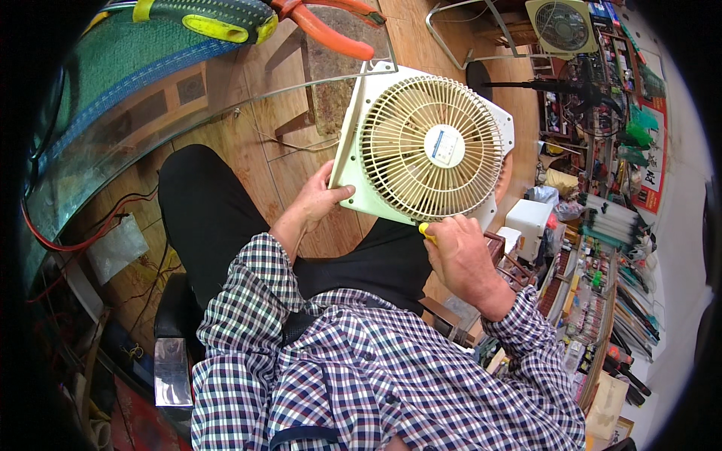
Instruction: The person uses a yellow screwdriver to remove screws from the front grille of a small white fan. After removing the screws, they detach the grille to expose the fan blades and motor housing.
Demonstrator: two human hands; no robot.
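Note:
A square white box fan (474,146) with a round cream wire grille and a labelled hub rests tilted above my lap. My left hand (312,207) grips the left edge of its frame, thumb lying on the front face. Closed around a small yellow-handled tool, likely a screwdriver (427,231), my right hand (460,254) is at the fan's lower edge, just below the grille. The tool's tip is too small to make out. My fingers cover most of its handle.
A glass tabletop (248,94) at upper left bears red-handled pliers (331,30) and a yellow-and-green grip (214,26). Another fan (560,28) stands far right. Crowded shelves (594,301) of parts line the right side. Red and black wires (83,244) hang at left.

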